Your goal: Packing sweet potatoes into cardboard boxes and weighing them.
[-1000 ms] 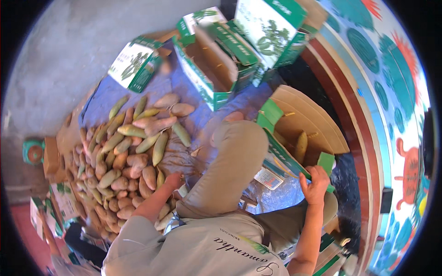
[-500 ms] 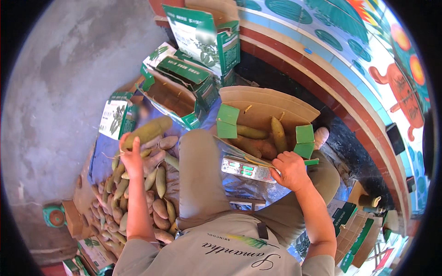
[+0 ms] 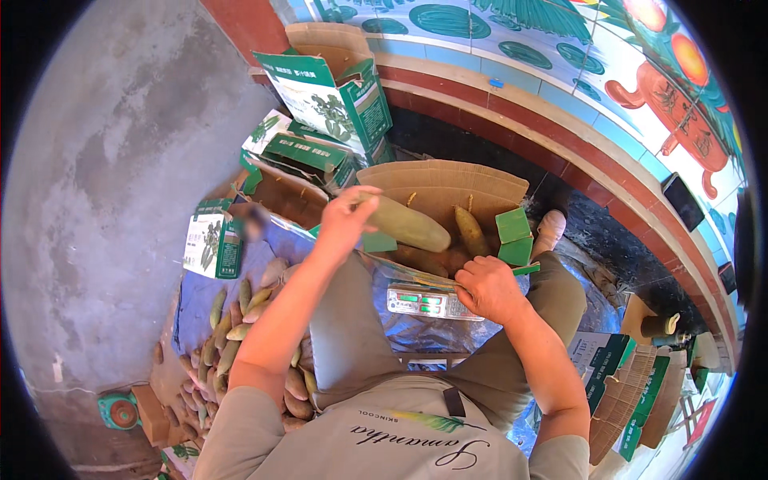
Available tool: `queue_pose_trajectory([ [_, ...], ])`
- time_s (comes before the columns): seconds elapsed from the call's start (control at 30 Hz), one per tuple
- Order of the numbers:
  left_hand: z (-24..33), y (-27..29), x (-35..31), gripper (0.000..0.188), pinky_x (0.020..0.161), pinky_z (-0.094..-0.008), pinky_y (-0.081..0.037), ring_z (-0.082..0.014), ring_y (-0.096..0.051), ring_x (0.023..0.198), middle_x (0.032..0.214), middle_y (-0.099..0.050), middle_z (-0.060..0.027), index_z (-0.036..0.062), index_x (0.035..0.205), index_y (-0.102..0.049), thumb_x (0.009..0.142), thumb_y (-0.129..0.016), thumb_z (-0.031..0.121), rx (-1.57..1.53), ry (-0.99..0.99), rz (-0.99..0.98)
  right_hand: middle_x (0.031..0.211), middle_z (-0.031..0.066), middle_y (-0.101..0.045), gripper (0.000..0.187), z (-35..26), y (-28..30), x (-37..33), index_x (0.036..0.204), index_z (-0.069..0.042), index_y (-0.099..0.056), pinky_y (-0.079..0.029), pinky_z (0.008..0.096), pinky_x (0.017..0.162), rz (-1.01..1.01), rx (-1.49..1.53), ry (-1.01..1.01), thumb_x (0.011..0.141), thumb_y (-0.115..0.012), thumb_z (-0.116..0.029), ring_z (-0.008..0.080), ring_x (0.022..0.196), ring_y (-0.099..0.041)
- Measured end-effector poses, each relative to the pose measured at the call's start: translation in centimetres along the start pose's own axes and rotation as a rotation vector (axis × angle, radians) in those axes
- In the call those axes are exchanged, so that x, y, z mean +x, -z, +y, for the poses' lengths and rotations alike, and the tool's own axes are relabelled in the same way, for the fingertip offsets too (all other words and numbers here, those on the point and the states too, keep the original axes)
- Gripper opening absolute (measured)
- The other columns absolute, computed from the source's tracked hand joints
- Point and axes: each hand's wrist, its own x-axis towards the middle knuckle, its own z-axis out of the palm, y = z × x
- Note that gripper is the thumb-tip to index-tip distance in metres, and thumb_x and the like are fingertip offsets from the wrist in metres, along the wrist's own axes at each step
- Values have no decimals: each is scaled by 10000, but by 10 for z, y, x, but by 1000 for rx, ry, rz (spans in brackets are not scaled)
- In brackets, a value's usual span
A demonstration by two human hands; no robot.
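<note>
My left hand [image 3: 346,216] grips one end of a long pale green melon [image 3: 408,225] and holds it over an open cardboard box [image 3: 448,186] with green flaps. The box has a few melons [image 3: 470,232] lying inside. It rests on a flat scale with a lit display [image 3: 422,303], between my knees. My right hand [image 3: 490,290] is closed on the box's near rim by a green flap [image 3: 514,237]. A heap of similar melons [image 3: 240,320] lies on a blue sheet at my left.
Green and white cartons [image 3: 328,96] stand open beyond the box, and a smaller one [image 3: 212,244] sits left on the grey concrete floor. A painted tiled ledge [image 3: 560,104] runs behind. Folded cartons [image 3: 632,384] lie at my right. A teal roll [image 3: 120,410] lies lower left.
My left hand lifted a melon from the heap and carried it right, over the box. My right hand stayed on the box's rim. The view swung toward the box.
</note>
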Motion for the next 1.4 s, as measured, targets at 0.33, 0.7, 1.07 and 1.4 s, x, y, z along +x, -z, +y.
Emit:
queue_pose_trajectory([
  [0.33,-41,-63,42,188,740,-294,-560,-126,-540,876,977,-520,-45,20,1059,-582,912,-518,118,-142,201,-121,665,53,-526,118,4,-1,3,677,-94,-536,-441,356,621,15,0,-4,685,-642,-145,232,680,-549],
  [0.7,-61,-113,90,134,752,-327,-526,-223,-600,881,1066,-581,-128,20,985,-593,897,-519,89,312,-430,-310,653,60,-512,136,5,-3,9,662,-81,-523,-438,360,605,46,26,-16,661,-653,-123,241,658,-535],
  [1.07,-105,-65,95,186,749,-457,-469,-392,-598,830,844,-627,-213,41,898,-640,832,-542,186,827,-130,-308,648,60,-504,140,5,-2,8,667,-74,-527,-440,366,601,63,43,-15,662,-663,-111,248,655,-528],
  [1.4,-60,-39,79,248,826,-420,-479,-342,-606,898,930,-641,-164,37,965,-610,786,-642,205,852,-147,-211,658,76,-507,142,2,5,14,668,-70,-521,-435,374,599,45,30,-24,680,-659,-100,259,666,-530],
])
